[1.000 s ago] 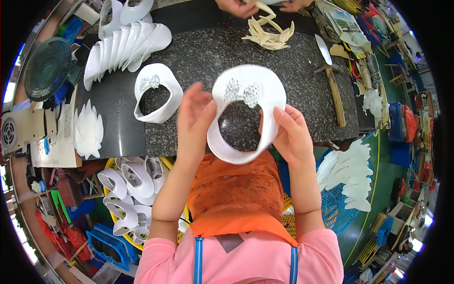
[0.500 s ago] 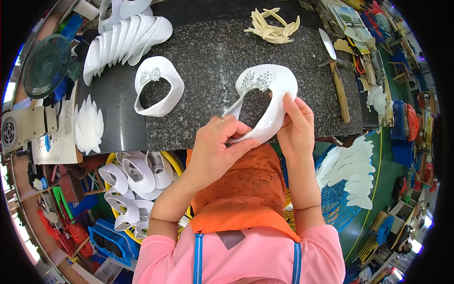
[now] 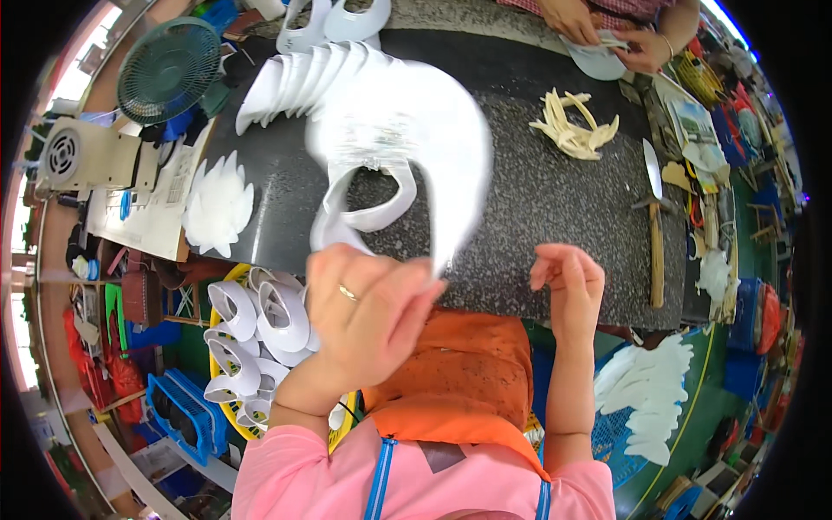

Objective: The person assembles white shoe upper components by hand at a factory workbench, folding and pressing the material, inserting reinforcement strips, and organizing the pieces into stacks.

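Note:
A white shoe upper (image 3: 459, 156) with a blurred silvery patch is lifted over the left middle of the dark stone tabletop (image 3: 529, 208). My left hand (image 3: 368, 312) is closed on its lower end, and the piece is smeared by motion. Behind it lies another white shoe upper (image 3: 394, 211), partly hidden, its ring-shaped opening showing. My right hand (image 3: 572, 276) is empty at the table's near edge, fingers loosely bent and apart, touching nothing.
Nested white uppers (image 3: 282, 82) stand at the far left. White flat pieces (image 3: 218, 206) lie left, cream strips (image 3: 574, 126) far right. A hammer (image 3: 656, 251) and knife (image 3: 652, 169) lie at right. A yellow basket (image 3: 217, 368) holds uppers. Across the table, another person's hands (image 3: 607, 43) hold a white piece.
My left hand has raised the upper and swung it leftward over the one lying there. My right hand has let go of it. The view has shifted; another person's hands now show.

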The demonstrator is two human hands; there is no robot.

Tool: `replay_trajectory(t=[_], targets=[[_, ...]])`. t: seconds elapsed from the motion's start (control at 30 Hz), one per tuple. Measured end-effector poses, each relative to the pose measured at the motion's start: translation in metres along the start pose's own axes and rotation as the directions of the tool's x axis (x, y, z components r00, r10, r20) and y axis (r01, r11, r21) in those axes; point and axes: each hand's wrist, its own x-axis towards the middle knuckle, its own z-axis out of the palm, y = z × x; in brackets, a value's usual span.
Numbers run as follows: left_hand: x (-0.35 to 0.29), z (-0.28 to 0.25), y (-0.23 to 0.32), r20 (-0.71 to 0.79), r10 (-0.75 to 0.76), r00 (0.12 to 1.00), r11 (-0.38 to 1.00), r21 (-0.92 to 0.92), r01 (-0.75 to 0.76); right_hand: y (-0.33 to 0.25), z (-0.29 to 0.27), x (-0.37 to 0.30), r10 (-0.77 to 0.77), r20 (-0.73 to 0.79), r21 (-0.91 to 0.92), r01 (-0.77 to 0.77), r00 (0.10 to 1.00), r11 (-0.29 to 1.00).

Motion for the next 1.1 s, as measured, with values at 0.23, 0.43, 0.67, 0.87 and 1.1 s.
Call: replay_trajectory(t=[0.23, 0.43, 0.67, 0.87, 1.1], targets=[[-0.028, 0.034, -0.06, 0.174, -0.285, 0.942, 0.913, 0.35, 0.212, 0.013, 0.006, -0.004, 0.22, 0.005, -0.216, -0.214, 0.975, 0.953], [-0.028, 0.035, -0.085, 0.205, -0.236, 0.95, 0.962, 0.19, 0.198, 0.013, 0.007, -0.004, 0.23, -0.009, -0.308, -0.221, 0.973, 0.925], [-0.03, 0.03, -0.07, 0.376, -0.165, 0.912, 0.986, 0.059, 0.154, 0.023, 0.096, 0.025, -0.051, 0.62, -0.643, 0.544, 0.783, 0.54], [-0.068, 0.033, -0.061, -0.023, -0.81, 0.585, 0.447, -0.67, 0.593, 0.034, 0.094, 0.056, -0.19, 0.609, -0.698, 0.634, 0.77, 0.333], [-0.061, 0.035, -0.045, 0.37, -0.727, 0.578, -0.215, -0.923, 0.32, 0.02, 0.101, 0.036, 0.004, 0.507, -0.597, 0.348, 0.862, 0.723]])
